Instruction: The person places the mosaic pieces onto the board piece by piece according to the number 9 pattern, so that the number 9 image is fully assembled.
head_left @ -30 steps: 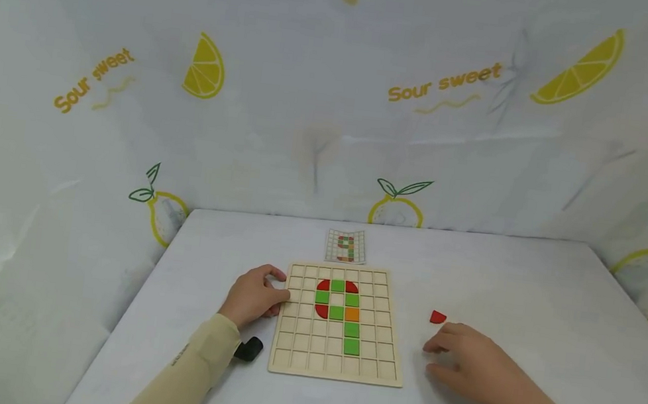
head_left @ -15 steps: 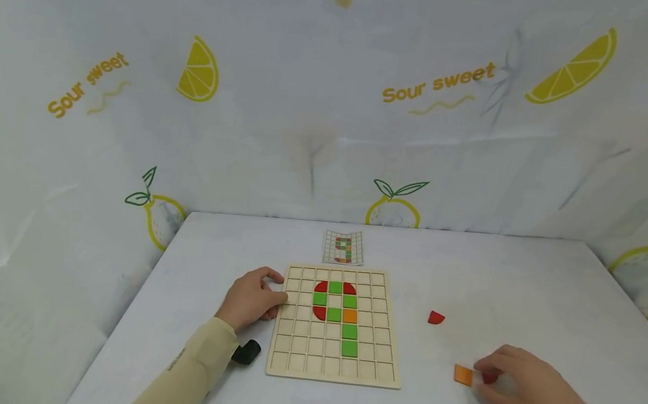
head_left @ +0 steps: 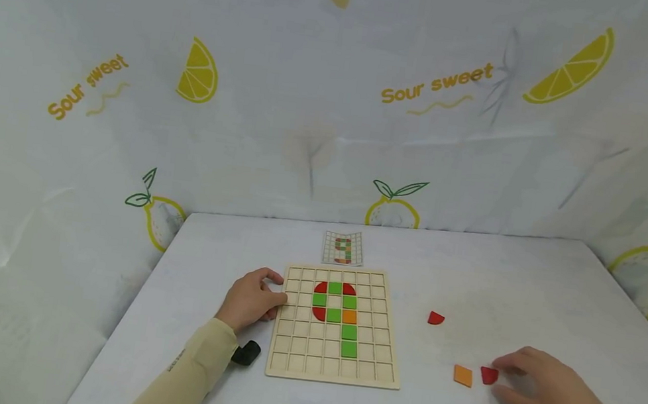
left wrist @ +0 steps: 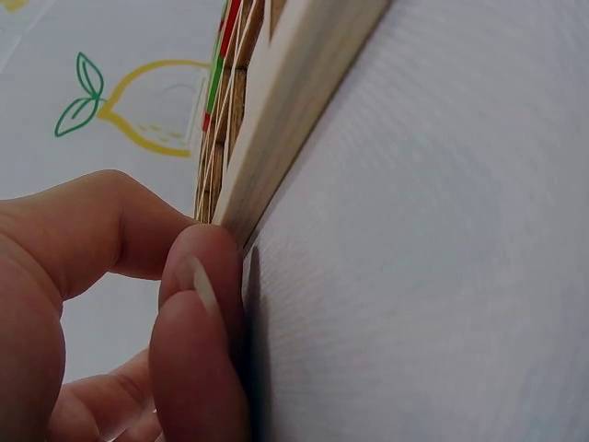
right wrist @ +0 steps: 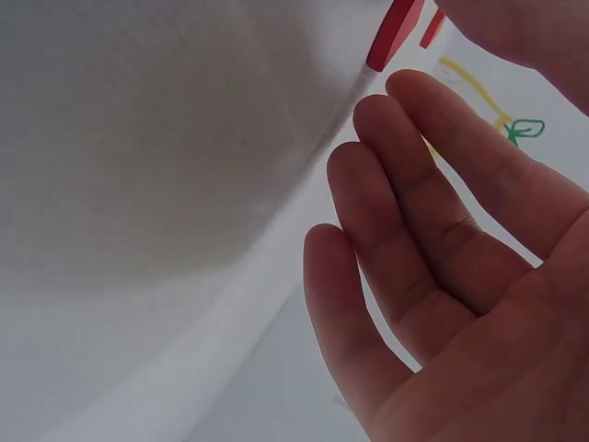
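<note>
A square wooden grid board (head_left: pixel 295 345) lies flat on the table, with red, green and orange tiles forming a 9. My left hand (head_left: pixel 249 300) is at its left edge; in the left wrist view, bent fingertips touch the board's side (left wrist: pixel 276 129). To the right, my right hand (head_left: pixel 539 386) has thumb and index finger apart beside a red quarter-round tile (head_left: pixel 489 375). In the right wrist view, a slight gap separates this red tile (right wrist: pixel 394 37) from the loosely bent fingers. An orange square tile (head_left: pixel 463 376) lies just left of it.
Another red quarter-round tile (head_left: pixel 436 318) lies between the board and the right hand. Behind the board, a small printed card (head_left: pixel 343 248) shows a coloured 9 on a grid. White cloth with lemon prints (head_left: pixel 285 124) hangs at the back and sides.
My right hand has moved right and toward me, away from the farther red tile. The orange tile and nearer red tile now show. My left hand stays at the board's edge.
</note>
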### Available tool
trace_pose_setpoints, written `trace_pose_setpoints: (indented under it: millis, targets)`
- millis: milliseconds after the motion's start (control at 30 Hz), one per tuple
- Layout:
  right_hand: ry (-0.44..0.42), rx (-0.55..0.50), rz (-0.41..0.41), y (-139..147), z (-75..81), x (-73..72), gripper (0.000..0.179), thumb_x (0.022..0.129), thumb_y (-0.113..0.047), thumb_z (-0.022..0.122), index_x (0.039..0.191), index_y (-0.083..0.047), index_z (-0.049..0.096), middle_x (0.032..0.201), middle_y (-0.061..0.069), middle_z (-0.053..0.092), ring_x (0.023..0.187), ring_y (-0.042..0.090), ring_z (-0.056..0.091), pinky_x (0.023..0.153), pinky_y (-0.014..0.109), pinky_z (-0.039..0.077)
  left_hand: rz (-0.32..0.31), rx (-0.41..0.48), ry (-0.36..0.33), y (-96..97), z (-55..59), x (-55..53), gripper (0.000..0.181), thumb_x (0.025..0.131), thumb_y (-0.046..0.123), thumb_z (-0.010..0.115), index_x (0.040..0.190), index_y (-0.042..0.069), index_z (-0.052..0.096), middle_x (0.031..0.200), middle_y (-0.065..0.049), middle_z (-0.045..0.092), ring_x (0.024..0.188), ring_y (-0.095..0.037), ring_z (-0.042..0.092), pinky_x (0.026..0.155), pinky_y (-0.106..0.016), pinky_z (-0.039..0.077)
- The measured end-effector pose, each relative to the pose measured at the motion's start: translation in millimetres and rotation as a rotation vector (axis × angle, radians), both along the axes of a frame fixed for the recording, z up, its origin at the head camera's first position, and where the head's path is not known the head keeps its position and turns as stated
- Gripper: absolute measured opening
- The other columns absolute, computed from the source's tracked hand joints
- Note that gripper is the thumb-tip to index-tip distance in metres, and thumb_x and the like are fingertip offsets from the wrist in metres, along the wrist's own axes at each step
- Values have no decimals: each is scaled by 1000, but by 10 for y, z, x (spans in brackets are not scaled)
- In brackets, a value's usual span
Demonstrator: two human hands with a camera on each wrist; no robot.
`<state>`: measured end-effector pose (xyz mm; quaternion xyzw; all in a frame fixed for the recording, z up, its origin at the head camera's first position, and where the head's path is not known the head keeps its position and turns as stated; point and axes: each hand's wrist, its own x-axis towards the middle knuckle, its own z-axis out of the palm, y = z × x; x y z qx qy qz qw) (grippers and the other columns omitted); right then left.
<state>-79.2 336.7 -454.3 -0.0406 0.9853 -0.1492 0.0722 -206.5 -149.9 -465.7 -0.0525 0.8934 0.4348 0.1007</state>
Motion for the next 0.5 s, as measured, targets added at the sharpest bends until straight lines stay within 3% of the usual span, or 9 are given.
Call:
trace_pose_setpoints:
  millis: [133,500]
  targets:
    - [2,-19,18,-34,-12,-44,29,84,-30,92,109,-22,80,102,-12,70,96,16,65,86,43,62,0,1,-5,1,2,2,33,91,23,82,121,16,70,73,-3,71,59,-15,67,56,-27,54]
    - [-12,-7,35,-53,-43,-113,24,83,-27,93,104,-24,80,100,-12,68,93,11,61,84,39,61,3,-18,2,13,17,10,33,91,23,82,120,16,70,71,-2,70,56,-14,64,55,-27,51]
